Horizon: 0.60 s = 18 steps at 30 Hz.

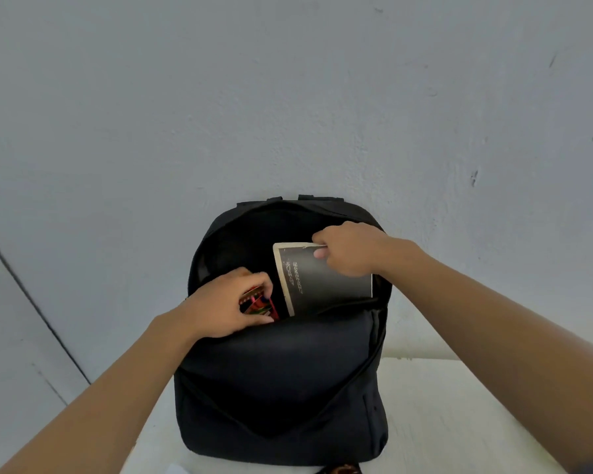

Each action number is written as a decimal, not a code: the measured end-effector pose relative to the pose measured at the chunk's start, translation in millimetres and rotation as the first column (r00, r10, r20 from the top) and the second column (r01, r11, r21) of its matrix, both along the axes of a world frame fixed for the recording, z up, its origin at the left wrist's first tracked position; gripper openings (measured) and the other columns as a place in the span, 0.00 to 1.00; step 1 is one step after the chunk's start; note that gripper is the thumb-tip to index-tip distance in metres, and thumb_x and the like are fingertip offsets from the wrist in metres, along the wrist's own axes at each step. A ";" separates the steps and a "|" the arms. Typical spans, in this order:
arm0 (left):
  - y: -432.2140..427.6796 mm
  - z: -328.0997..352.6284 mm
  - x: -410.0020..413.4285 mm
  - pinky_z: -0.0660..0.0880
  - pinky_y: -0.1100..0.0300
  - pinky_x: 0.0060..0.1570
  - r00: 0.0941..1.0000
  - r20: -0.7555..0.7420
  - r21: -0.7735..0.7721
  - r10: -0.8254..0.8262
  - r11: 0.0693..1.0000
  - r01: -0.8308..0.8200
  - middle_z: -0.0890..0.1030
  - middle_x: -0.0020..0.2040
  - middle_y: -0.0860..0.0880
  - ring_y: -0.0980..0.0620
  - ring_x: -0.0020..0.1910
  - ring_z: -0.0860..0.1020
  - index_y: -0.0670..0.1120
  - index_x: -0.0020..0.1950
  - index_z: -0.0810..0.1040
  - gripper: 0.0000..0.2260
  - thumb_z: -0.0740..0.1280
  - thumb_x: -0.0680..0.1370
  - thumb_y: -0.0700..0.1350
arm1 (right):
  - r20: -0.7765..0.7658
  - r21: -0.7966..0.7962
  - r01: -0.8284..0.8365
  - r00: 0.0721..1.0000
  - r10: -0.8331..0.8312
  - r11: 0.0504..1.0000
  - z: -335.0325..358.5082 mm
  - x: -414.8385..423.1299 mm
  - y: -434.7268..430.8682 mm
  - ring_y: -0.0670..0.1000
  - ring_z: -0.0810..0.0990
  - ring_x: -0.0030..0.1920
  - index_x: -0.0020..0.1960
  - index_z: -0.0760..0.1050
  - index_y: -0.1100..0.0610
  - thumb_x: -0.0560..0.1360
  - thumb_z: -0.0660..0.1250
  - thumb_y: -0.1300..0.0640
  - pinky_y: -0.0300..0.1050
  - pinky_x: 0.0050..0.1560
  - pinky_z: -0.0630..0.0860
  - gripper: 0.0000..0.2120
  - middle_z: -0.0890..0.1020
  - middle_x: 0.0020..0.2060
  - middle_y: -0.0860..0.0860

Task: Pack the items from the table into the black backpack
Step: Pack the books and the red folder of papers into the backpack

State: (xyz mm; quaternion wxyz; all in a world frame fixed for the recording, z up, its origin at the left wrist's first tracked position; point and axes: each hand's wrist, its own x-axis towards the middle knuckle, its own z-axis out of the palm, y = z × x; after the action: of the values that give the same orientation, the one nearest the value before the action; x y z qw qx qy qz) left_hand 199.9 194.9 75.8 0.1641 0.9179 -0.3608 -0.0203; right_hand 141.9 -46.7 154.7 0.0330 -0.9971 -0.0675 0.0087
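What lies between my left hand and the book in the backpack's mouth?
In the head view, only the red-and-green item the left hand grips, its red edge close beside the book; above it, just the dark interior of the black backpack.

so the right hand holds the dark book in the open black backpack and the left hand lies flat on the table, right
Not quite. The head view shows the left hand not flat on the table but at the opening of the black backpack, gripping a colourful red item. The right hand does hold the dark book in that open backpack.
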 end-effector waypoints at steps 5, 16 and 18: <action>2.9 2.0 -12.9 0.75 0.54 0.64 0.997 0.059 0.159 0.047 0.986 -0.056 0.72 0.60 0.57 0.55 0.62 0.72 0.62 0.63 0.75 0.24 0.76 0.70 0.63 | -0.041 0.012 -0.072 0.997 0.072 0.997 13.1 -31.9 5.9 0.50 0.73 0.36 0.42 0.71 0.55 0.80 0.63 0.51 0.46 0.40 0.70 0.11 0.74 0.34 0.48; 15.3 -3.8 -39.8 0.77 0.55 0.60 0.982 0.174 0.103 -0.075 0.993 0.058 0.73 0.60 0.64 0.59 0.61 0.73 0.64 0.66 0.73 0.27 0.71 0.70 0.68 | 0.507 0.087 -0.079 0.862 0.024 0.993 -27.4 -45.1 4.7 0.54 0.79 0.39 0.54 0.78 0.48 0.78 0.65 0.48 0.49 0.42 0.76 0.07 0.80 0.35 0.49; 14.9 -3.5 -42.8 0.76 0.56 0.61 0.979 0.179 0.129 -0.101 0.989 0.079 0.72 0.61 0.64 0.59 0.61 0.73 0.64 0.68 0.72 0.26 0.69 0.72 0.69 | 0.434 0.117 -0.126 0.899 0.063 0.985 -21.7 -44.5 3.8 0.52 0.77 0.39 0.51 0.77 0.47 0.78 0.66 0.49 0.51 0.45 0.78 0.03 0.80 0.35 0.48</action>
State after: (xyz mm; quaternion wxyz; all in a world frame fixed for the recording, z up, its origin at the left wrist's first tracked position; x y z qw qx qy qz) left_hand 157.1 209.8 72.3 0.0728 0.9067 -0.4138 0.0359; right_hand 97.4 -42.9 133.1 0.0880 -0.9653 -0.1220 -0.2137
